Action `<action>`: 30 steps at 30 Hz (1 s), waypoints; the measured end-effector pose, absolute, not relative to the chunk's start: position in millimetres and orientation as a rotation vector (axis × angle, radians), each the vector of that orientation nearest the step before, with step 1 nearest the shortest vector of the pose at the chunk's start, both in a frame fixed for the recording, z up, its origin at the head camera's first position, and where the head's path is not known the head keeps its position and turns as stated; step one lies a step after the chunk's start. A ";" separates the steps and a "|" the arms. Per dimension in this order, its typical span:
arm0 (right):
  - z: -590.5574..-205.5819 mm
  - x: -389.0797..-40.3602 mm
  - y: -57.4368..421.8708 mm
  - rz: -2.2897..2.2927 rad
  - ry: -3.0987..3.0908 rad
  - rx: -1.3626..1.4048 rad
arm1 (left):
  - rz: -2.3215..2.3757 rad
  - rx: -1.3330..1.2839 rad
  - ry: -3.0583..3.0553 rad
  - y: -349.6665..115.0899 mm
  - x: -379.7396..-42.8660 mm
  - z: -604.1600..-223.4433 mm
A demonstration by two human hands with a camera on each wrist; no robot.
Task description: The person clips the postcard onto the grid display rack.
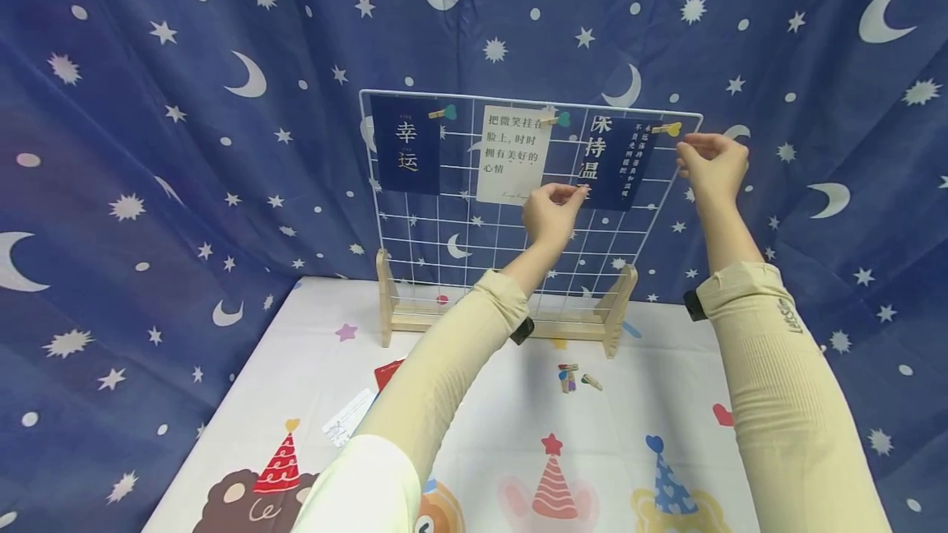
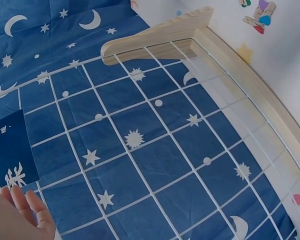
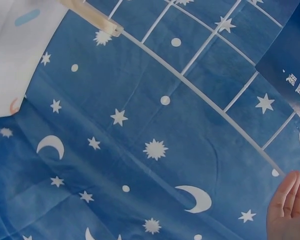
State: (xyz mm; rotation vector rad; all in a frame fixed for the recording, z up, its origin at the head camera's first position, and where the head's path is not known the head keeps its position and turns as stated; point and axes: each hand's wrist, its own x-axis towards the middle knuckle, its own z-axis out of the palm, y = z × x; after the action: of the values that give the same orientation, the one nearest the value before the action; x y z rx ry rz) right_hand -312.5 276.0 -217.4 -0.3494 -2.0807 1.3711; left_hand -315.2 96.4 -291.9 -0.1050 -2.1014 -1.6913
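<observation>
Card of dark blue paper with white Chinese characters [image 1: 622,163] hangs right of centre on a white wire grid rack [image 1: 474,264], held near the upper right by a wooden clothespin with a yellow heart [image 1: 666,129]. The left hand [image 1: 550,216], near centre, brings thumb and forefinger together at the card's lower left corner; whether they pinch it cannot be told. The right hand [image 1: 714,164], upper right, has loosely bent, parted fingers just beside the clothespin, at the rack's right edge. A narrow gap separates the card from a cream card with dark lettering [image 1: 511,155]; open wire squares run beneath both, down to a pale wooden base [image 1: 504,327].
</observation>
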 end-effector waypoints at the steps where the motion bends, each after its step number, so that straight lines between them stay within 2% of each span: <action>1: -217.6 -312.4 275.4 1.372 -2.085 -0.347 | -1.689 -0.115 -2.099 95.1 -315.1 -292.6; 30: -256.8 -292.0 273.9 1.558 -2.000 -0.262 | -1.569 -0.429 -2.245 44.3 -294.6 -316.0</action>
State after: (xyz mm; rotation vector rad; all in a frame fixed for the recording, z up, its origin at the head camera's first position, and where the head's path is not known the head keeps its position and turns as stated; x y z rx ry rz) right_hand -292.0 273.9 -256.8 -0.2624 -2.0002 1.5584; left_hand -294.6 44.3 -316.0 -0.4293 -2.2450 -1.5691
